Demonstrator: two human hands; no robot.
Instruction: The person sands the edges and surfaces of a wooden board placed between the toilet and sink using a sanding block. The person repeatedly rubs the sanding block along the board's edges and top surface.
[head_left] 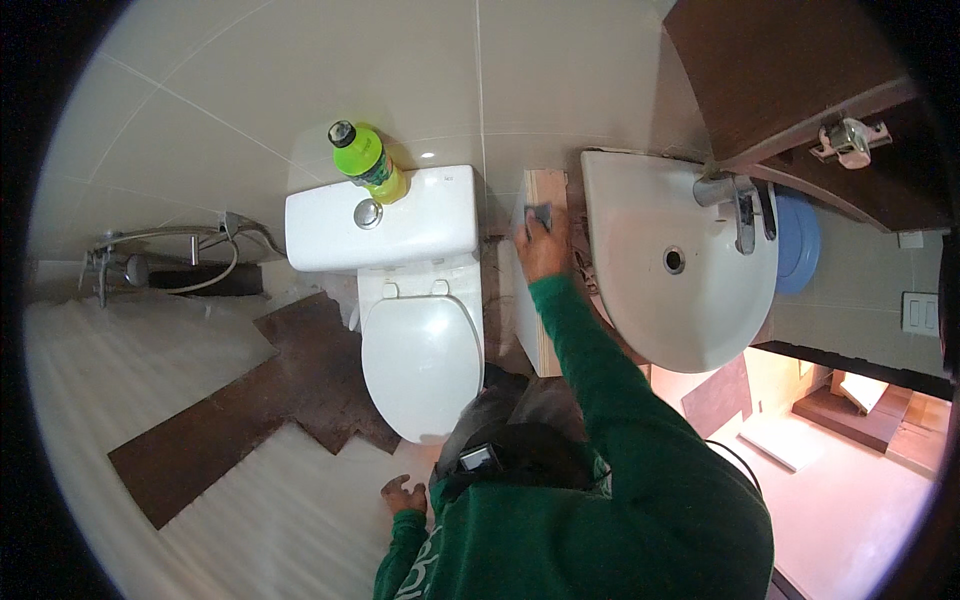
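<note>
My right hand [543,250] reaches far out between the toilet and the washbasin. Its fingers press a small dark grey piece [540,214], perhaps folded sandpaper, against the top edge of a narrow wooden panel [541,350]. That panel has a white side face and a bare, light plywood edge, and it runs outward from the tiled wall. Low by my side hangs my left hand [403,495], its fingers apart and holding nothing. The exact kind of the grey piece is hard to make out.
A white toilet [420,350] stands left of the panel, with a bright green bottle [368,160] on its tank. To the right is a white washbasin [640,260] beneath a brown cabinet [790,70]. White sheeting [270,510] lies around brown floor tiles [220,450].
</note>
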